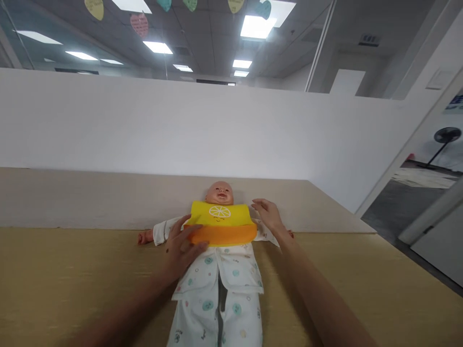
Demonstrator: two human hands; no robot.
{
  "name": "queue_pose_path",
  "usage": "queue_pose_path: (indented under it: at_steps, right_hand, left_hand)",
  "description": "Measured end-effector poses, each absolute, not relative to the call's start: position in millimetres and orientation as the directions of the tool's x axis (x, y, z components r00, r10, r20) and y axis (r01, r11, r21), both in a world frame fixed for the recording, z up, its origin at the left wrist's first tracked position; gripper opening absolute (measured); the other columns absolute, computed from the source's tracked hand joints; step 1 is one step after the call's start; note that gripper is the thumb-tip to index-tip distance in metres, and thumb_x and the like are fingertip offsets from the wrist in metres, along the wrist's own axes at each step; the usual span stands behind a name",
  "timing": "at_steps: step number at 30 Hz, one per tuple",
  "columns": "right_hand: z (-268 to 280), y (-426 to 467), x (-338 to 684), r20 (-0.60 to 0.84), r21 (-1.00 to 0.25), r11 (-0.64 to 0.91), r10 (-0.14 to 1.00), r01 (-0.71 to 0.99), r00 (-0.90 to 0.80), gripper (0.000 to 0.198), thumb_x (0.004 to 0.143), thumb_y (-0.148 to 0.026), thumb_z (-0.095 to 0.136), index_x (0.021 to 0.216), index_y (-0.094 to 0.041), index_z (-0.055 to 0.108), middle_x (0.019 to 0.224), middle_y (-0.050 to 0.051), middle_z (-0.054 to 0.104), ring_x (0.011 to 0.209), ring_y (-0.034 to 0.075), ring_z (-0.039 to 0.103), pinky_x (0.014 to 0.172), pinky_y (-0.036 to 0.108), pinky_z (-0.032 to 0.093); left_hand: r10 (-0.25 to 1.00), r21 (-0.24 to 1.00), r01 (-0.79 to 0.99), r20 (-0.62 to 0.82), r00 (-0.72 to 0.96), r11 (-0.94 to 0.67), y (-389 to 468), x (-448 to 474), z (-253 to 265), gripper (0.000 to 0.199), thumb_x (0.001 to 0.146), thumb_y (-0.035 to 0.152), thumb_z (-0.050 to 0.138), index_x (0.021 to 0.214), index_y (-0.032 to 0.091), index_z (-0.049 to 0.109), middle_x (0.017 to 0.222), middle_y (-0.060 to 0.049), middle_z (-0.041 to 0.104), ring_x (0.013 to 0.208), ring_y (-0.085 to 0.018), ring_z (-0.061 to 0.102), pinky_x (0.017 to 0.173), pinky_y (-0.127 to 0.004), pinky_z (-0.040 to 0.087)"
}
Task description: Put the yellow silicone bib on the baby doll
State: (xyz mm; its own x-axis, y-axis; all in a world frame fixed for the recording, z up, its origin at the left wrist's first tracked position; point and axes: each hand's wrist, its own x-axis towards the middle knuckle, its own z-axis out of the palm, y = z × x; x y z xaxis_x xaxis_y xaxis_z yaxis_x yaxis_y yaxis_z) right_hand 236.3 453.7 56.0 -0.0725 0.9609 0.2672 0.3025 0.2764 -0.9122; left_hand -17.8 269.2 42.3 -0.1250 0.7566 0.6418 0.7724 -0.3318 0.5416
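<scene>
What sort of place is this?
Likely an office or similar indoor workspace, though I can't be sure: a white wall topped with glass, rectangular ceiling lights seen through it, and a pink heart-shaped note up there.

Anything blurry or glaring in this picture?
Head view: the ceiling lights glare plain white; the left forearm looks smeared toward the bottom edge; a soft shadow falls beside the right forearm; the yellow bib looks fairly clear.
</scene>
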Motion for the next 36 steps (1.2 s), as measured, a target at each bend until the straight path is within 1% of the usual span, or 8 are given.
queue_pose_path:
  at_steps: [3, 5, 8, 11, 15, 23, 32, 36]
  right_hand:
    - [55.8, 441.8, 264.6, 0.391, -0.735, 0.401, 0.909, 0.547, -0.14, 0.026, 0.075, -0.03, 0.047, 0.088, -0.02, 0.068, 0.094, 0.007, 0.072, 0.089, 0.021, 0.066, 0.086, 0.036, 0.049]
    - [52.1, 429.4, 281.5, 0.438, -0.589, 0.47, 0.869, 0.658, -0.229, 0.028, 0.077, -0.031, 0.045, 0.089, -0.019, 0.069, 0.097, 0.008, 0.071, 0.093, 0.023, 0.064, 0.088, 0.039, 0.048]
    - [42.1, 411.1, 298.8, 0.462, -0.39, 0.578, 0.796, 0.717, -0.391, 0.033, 0.079, -0.034, 0.046, 0.096, -0.017, 0.069, 0.105, 0.01, 0.069, 0.105, 0.026, 0.06, 0.094, 0.042, 0.044]
    - [30.0, 399.8, 305.6, 0.479, -0.212, 0.639, 0.728, 0.739, -0.491, 0.044, 0.077, -0.04, 0.053, 0.112, -0.016, 0.064, 0.12, 0.011, 0.063, 0.119, 0.029, 0.05, 0.1, 0.046, 0.039]
    - [17.7, 399.2, 307.1, 0.5, -0.047, 0.645, 0.676, 0.763, -0.541, 0.051, 0.076, -0.034, 0.053, 0.122, -0.013, 0.057, 0.128, 0.011, 0.058, 0.125, 0.03, 0.043, 0.102, 0.046, 0.035]
    - [14.5, 410.2, 313.8, 0.544, 0.066, 0.636, 0.623, 0.769, -0.562, 0.039, 0.078, -0.025, 0.05, 0.115, -0.016, 0.061, 0.12, 0.008, 0.063, 0.12, 0.027, 0.046, 0.099, 0.043, 0.036]
    - [13.0, 405.4, 311.0, 0.578, 0.097, 0.614, 0.606, 0.783, -0.547, 0.041, 0.077, -0.029, 0.052, 0.115, -0.015, 0.06, 0.123, 0.011, 0.059, 0.118, 0.028, 0.047, 0.099, 0.042, 0.037]
    - [8.6, 403.6, 309.9, 0.62, 0.109, 0.571, 0.601, 0.814, -0.504, 0.04, 0.077, -0.024, 0.05, 0.116, -0.017, 0.058, 0.123, 0.011, 0.057, 0.122, 0.03, 0.042, 0.1, 0.045, 0.037]
  left_hand:
    - [0.712, 0.455, 0.826, 0.695, -0.096, -0.333, 271.7, -38.5, 43.2, 0.034, 0.09, 0.037, 0.046, 0.118, 0.023, 0.057, 0.128, -0.01, 0.054, 0.117, -0.023, 0.052, 0.1, -0.044, 0.043]
    - [0.682, 0.357, 0.876, 0.73, -0.044, -0.325, 275.9, -60.9, 39.5, 0.032, 0.091, 0.033, 0.043, 0.116, 0.019, 0.058, 0.117, -0.011, 0.061, 0.113, -0.023, 0.054, 0.098, -0.044, 0.045]
    - [0.666, 0.203, 0.931, 0.744, 0.054, -0.302, 282.6, -97.8, 25.9, 0.033, 0.089, 0.034, 0.043, 0.111, 0.017, 0.06, 0.108, -0.012, 0.065, 0.112, -0.027, 0.054, 0.095, -0.047, 0.046]
    - [0.669, 0.05, 0.953, 0.723, 0.172, -0.299, 285.6, -123.1, 10.8, 0.039, 0.082, 0.04, 0.053, 0.113, 0.017, 0.06, 0.113, -0.013, 0.064, 0.118, -0.031, 0.05, 0.097, -0.051, 0.043]
    - [0.708, -0.01, 0.964, 0.677, 0.201, -0.264, 286.5, -132.4, 2.0, 0.042, 0.08, 0.038, 0.054, 0.117, 0.018, 0.059, 0.12, -0.012, 0.061, 0.121, -0.032, 0.046, 0.098, -0.051, 0.042]
    - [0.729, -0.017, 0.985, 0.67, 0.139, -0.172, 290.5, -135.5, -2.3, 0.035, 0.086, 0.029, 0.045, 0.115, 0.018, 0.061, 0.115, -0.011, 0.065, 0.116, -0.031, 0.05, 0.095, -0.049, 0.043]
    - [0.718, -0.045, 0.988, 0.682, 0.138, -0.147, 288.6, -131.1, -1.1, 0.034, 0.086, 0.027, 0.045, 0.114, 0.017, 0.061, 0.113, -0.013, 0.064, 0.114, -0.031, 0.05, 0.094, -0.048, 0.043]
    - [0.702, -0.048, 0.995, 0.706, 0.099, -0.092, 288.7, -130.4, -0.1, 0.031, 0.087, 0.024, 0.043, 0.112, 0.018, 0.061, 0.115, -0.014, 0.062, 0.116, -0.032, 0.046, 0.095, -0.049, 0.042]
